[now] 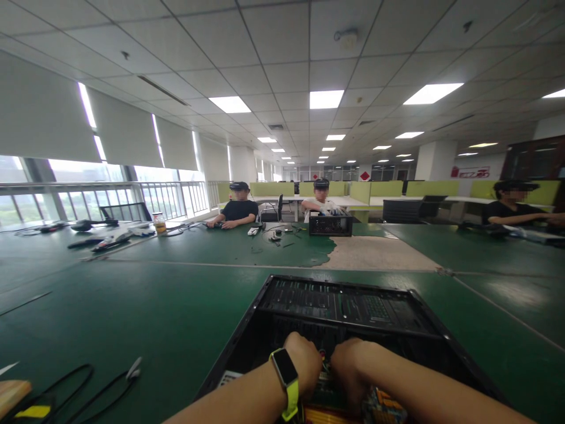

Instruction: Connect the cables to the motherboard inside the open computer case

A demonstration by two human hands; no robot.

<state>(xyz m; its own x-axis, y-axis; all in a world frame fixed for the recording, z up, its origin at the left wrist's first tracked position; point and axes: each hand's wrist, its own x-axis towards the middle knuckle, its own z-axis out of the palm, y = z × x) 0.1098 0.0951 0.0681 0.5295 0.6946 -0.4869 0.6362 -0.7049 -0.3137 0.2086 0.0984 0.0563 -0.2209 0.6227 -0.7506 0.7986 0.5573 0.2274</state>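
Observation:
A black computer case (247,325) lies open in front of me on the green table. Both of my hands reach down inside it, close together near the middle. My left hand (305,358), with a watch (285,366) on a yellow-green strap at the wrist, has its fingers curled. Curled as well, my right hand (352,364) is just beside it. Between them a few small coloured parts (324,357) show. The fingertips and whatever they grip are hidden. Below my right wrist sits an orange-and-dark electronic part (385,405); a gold-coloured strip (331,417) lies at the bottom edge.
Black cables (82,377) lie on the green table (141,318) at left. Beyond the case is a bare worn patch (384,253). Across the table, a person (321,203) works at another black case (330,225); two other people sit left and right. A jar (159,224) stands far left.

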